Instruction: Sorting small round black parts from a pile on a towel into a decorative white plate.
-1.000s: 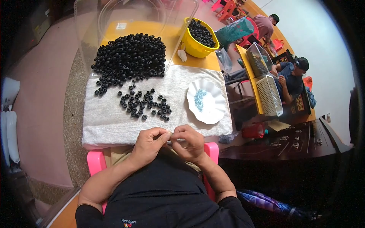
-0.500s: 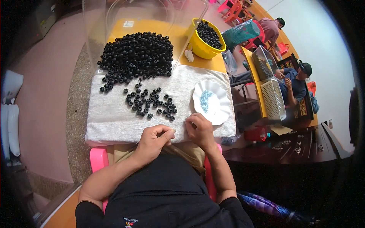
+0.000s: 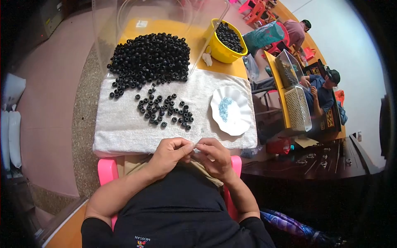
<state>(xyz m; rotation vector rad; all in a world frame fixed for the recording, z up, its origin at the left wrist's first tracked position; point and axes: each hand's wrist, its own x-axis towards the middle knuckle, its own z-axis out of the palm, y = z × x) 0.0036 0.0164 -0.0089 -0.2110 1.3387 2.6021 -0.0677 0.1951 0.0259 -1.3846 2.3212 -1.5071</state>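
My left hand [image 3: 171, 153] is closed in a pinch over the near edge of the white towel [image 3: 120, 132]. Its fingertips meet those of my right hand [image 3: 214, 158], which is also pinched, and whatever lies between them is too small to make out. Beyond my hands, several loose black beads [image 3: 159, 109] are spread over the towel. Behind these rises a large heap of black beads [image 3: 151, 58], partly inside a clear plastic bin [image 3: 101, 45]. To the right rests a white scalloped dish [image 3: 240, 120] with tiny pale blue pieces [image 3: 224, 108] in it.
A yellow tub [image 3: 219, 54] full of black beads stands at the back right, beside a crumpled white tissue [image 3: 207, 59]. Further right, a person [image 3: 320, 91] sits at another table with a white perforated basket [image 3: 297, 109]. A pink chair [image 3: 108, 171] is under me.
My right hand has moved left and nearer to me, away from the dish, and its fingertips now meet the left hand's. The left hand stays almost in place.
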